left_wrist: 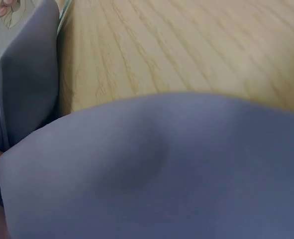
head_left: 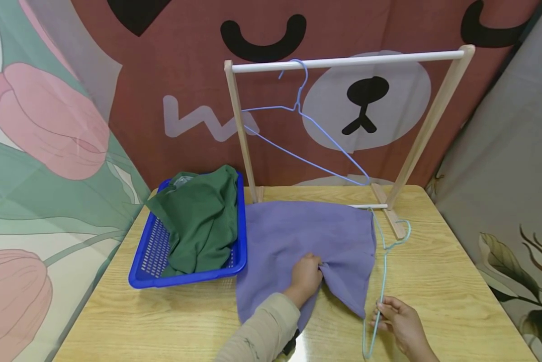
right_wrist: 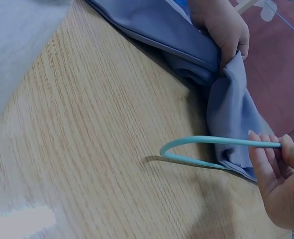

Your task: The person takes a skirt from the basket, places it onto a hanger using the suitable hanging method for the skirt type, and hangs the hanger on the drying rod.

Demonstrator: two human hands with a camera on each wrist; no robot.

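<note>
A purple garment [head_left: 289,236] lies spread on the table, split at its lower edge like shorts or trousers. My left hand [head_left: 304,276] pinches its cloth near that split, gathering a fold. In the right wrist view, the same left hand [right_wrist: 224,32] grips the bunched fabric from above. A pale teal wire hanger [head_left: 384,271] stands along the garment's right side, part of it hidden by the cloth. My right hand [head_left: 402,324] holds the hanger's lower arm between thumb and fingers. Purple cloth [left_wrist: 161,169] fills most of the left wrist view.
A blue plastic basket [head_left: 187,278] with a green garment [head_left: 203,221] stands left of the purple one. Behind is a wooden rack [head_left: 422,125] with a white rail [head_left: 366,61], from which a blue hanger [head_left: 330,136] hangs. Printed cloths surround the wooden table [head_left: 456,296].
</note>
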